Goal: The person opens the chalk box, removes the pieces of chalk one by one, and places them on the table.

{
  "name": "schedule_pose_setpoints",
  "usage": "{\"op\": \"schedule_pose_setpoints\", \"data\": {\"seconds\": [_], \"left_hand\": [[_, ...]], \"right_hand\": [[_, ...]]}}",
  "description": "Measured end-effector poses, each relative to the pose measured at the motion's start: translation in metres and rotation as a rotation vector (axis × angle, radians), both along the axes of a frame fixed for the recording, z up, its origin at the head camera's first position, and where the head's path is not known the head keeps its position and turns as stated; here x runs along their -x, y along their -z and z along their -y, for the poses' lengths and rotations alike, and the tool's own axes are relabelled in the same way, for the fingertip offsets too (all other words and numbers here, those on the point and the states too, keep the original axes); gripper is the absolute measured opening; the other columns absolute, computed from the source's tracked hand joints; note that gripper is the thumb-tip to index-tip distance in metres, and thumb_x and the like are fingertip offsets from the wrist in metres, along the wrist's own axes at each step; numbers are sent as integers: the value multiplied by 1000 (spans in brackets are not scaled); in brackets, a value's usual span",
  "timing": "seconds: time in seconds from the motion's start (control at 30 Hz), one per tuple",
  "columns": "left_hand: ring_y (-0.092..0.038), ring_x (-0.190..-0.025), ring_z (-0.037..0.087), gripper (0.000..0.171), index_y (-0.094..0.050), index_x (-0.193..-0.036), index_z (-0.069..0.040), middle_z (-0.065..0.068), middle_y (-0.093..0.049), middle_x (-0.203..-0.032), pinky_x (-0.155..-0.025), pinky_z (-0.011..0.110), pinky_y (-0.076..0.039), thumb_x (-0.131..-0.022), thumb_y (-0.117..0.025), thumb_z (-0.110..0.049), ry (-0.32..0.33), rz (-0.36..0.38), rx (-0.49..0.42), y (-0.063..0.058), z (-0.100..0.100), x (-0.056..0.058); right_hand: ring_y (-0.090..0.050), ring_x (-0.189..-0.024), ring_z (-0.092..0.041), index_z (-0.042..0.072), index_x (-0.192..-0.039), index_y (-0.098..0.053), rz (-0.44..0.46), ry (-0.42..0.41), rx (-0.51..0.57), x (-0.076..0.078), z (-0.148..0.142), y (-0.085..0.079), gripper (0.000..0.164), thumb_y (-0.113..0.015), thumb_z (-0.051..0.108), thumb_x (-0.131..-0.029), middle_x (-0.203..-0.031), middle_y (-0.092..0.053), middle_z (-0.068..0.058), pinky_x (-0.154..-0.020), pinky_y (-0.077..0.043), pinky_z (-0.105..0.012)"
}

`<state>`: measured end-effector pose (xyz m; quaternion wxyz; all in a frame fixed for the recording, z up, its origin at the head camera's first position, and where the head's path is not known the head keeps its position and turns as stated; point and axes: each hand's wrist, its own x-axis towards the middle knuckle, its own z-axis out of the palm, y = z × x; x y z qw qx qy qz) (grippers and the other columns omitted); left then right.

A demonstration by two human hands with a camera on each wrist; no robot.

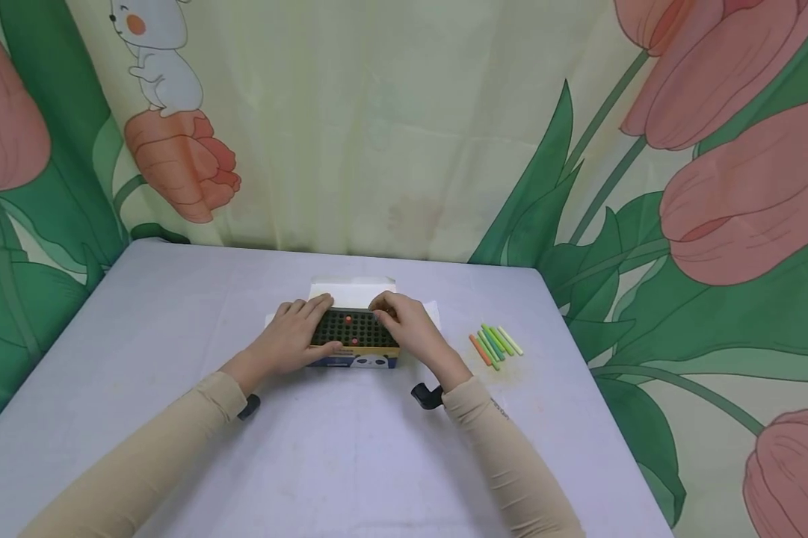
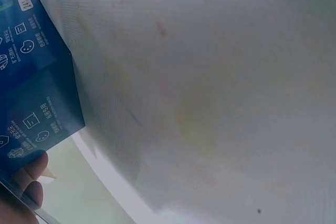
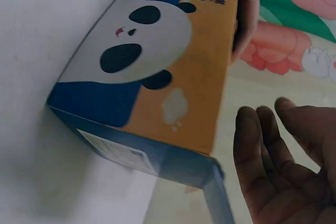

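A chalk box (image 1: 372,362) with a panda on its front stands near the middle of the table, its top open. Inside is a dark tray (image 1: 370,329) full of round holes, with two red-orange chalk sticks showing in it. My left hand (image 1: 289,336) holds the box's left end, thumb along the front edge and fingers reaching toward the back. Over the right end is my right hand (image 1: 406,325), fingers loosely bent by the tray's back right corner. In the right wrist view, a gap shows between thumb and fingers, with nothing in it.
Several chalk sticks (image 1: 494,345) in orange, greens and pale yellow lie side by side on the white-covered table (image 1: 350,463), right of the box. The box's white lid flap (image 1: 353,290) stands raised behind the tray. A patterned curtain (image 1: 390,134) hangs behind the table.
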<state>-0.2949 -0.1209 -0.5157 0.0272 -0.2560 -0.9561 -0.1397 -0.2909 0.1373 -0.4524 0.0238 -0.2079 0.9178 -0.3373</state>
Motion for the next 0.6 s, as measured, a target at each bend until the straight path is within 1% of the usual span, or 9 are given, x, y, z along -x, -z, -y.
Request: {"op": "schedule_pose_setpoints", "data": {"seconds": [0.1,0.2,0.33,0.47,0.6], "left_hand": [[-40,-145,42,99,-26,-164,-7,15,-31,-168,-114,65,-29,-96,-48,-75,1,3,-4,0,-2,1],[-40,-145,42,98,-26,-164,-7,14,-31,-168,-114,65,-29,-97,-49,-74,3,1,-5,-1,-3,1],[-41,-144,42,98,-26,-164,-7,13,-31,-168,-114,65,-29,-97,-48,-74,7,-2,-6,0,-3,1],[-41,-143,43,98,-26,-164,-6,14,-31,-168,-114,65,-30,-97,-50,-74,7,-10,-9,1,-2,0],[-42,-141,43,97,-27,-164,-7,14,-32,-167,-113,65,-31,-97,-51,-72,3,-18,-10,2,-1,0]], "right_hand": [[-68,-101,-17,13,-125,-68,22,-62,-60,1,3,7,21,-57,11,-107,-121,-72,-5,-86,-56,-35],[-68,-104,-18,14,-126,-70,41,-145,-112,3,4,13,28,-55,2,-106,-122,-72,-5,-88,-55,-34],[-66,-104,-17,16,-122,-75,54,-222,-150,4,5,17,29,-59,1,-103,-121,-72,-3,-87,-54,-32],[-65,-105,-15,17,-114,-79,69,-226,-147,4,7,18,20,-68,7,-100,-119,-71,-1,-86,-54,-30],[-67,-103,-14,17,-110,-79,89,-207,-156,4,13,19,16,-71,10,-99,-114,-74,1,-84,-54,-27]]}}
